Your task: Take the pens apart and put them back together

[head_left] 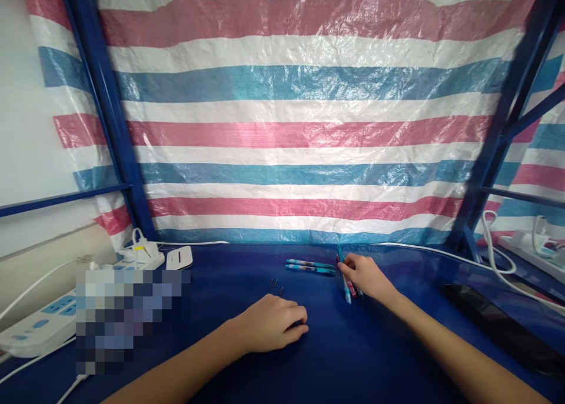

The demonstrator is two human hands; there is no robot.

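Note:
My right hand [364,274] is closed on a blue pen [339,250], whose tip shows above the fingers. Below and beside these fingers lie a light blue pen [347,292] and a pink pen [352,289], partly covered by the hand. To the left, two blue-and-clear pens [310,266] lie side by side on the table. My left hand [276,323] rests on the tabletop with its fingers curled in; whatever it may hold is hidden. Just beyond its knuckles are three small dark thin pieces [276,284], too small to name.
The blue tabletop [375,357] carries a white power strip [44,324], a blurred-out patch and a white box-shaped device [179,257] on the left. A black phone-like slab [503,327] lies at right, near a white cable [498,254]. A striped sheet [300,133] hangs behind.

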